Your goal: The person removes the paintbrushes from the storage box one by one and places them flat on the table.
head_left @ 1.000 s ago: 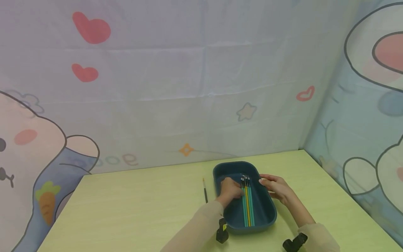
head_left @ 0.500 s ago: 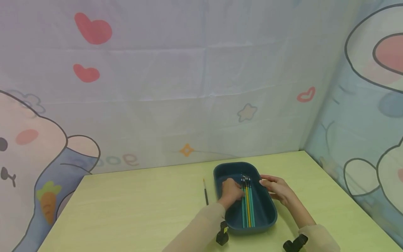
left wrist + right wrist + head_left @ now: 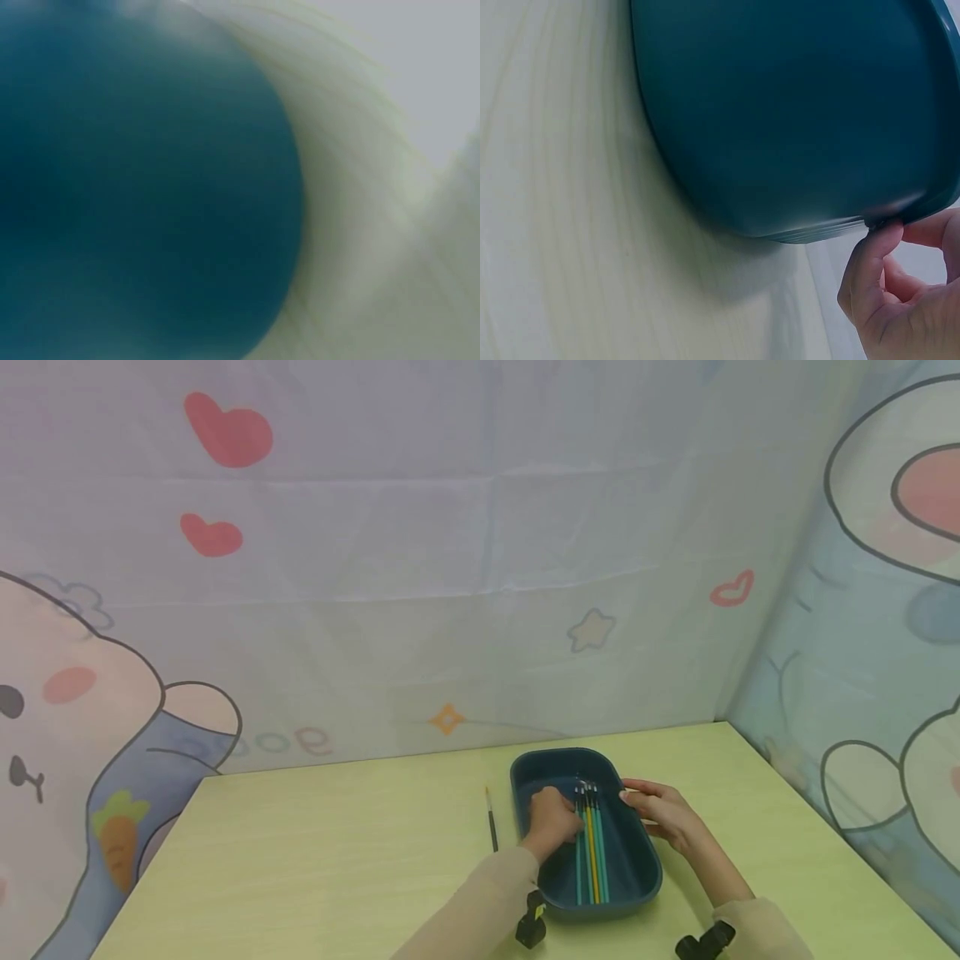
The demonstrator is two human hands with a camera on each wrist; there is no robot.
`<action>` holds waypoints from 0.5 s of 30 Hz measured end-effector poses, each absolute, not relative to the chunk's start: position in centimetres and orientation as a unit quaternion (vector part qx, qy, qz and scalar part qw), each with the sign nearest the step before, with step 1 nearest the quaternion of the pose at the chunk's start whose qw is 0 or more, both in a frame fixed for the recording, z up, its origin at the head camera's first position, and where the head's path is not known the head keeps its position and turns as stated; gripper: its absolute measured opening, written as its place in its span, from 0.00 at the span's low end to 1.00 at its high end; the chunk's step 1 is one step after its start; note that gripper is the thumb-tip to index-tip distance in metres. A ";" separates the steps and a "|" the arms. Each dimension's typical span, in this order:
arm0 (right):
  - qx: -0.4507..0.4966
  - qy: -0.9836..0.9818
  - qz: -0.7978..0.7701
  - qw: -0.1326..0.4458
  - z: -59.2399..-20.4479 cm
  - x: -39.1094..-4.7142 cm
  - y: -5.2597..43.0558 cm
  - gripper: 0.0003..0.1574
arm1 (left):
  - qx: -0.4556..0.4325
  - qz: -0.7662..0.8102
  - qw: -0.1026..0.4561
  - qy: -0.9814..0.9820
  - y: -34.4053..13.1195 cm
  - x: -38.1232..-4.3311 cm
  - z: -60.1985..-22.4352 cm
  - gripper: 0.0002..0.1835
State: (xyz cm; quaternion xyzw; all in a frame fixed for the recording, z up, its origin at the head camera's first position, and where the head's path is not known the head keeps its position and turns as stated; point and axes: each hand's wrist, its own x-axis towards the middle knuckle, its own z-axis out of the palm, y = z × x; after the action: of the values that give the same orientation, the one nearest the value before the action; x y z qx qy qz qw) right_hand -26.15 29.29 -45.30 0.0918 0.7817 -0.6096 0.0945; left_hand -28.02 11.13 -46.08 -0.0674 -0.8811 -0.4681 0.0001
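A dark blue rectangular tray (image 3: pixel 633 860) with rounded corners stands on the table. Several slim paintbrushes (image 3: pixel 592 860) lie side by side in it, teal-handled with a yellow one among them. Reaching inside the tray, my left hand (image 3: pixel 551 818) has its fingers bent at the leftmost paintbrush and seems to pinch it; the fingertips are partly hidden. My right hand (image 3: pixel 663 810) pinches the tray's right rim between thumb and fingers, also seen in the right wrist view, where the hand (image 3: pixel 911 292) is at the rim. Only the blurred tray (image 3: pixel 150 187) and pale surfaces show in the left wrist view.
A lone paintbrush (image 3: pixel 491 827) with a dark handle lies on the pale yellow table (image 3: pixel 315 860), left of the tray. A printed cloth backdrop (image 3: pixel 375 568) rises behind the table and another at its right side.
Both hands keep nearly the same places, at the paintbrushes and at the tray rim. The whole head view has shifted slightly.
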 end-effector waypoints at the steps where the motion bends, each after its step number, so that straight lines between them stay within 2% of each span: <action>1: 0.092 0.781 -0.610 0.094 -45.3 -26.1 29.3 0.37 | -0.069 -0.468 0.000 -0.881 11.1 -28.0 -46.1 0.09; 15: 0.098 0.772 -0.621 0.095 -45.2 -26.1 29.2 0.36 | -0.063 -0.467 -0.007 -0.882 11.2 -27.9 -45.7 0.13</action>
State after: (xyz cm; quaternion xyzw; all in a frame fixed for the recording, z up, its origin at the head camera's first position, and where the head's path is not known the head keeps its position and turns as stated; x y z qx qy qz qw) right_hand -26.14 29.19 -45.16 0.0980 0.7721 -0.6206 0.0952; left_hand -27.88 11.19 -45.72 -0.0629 -0.8820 -0.4669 -0.0072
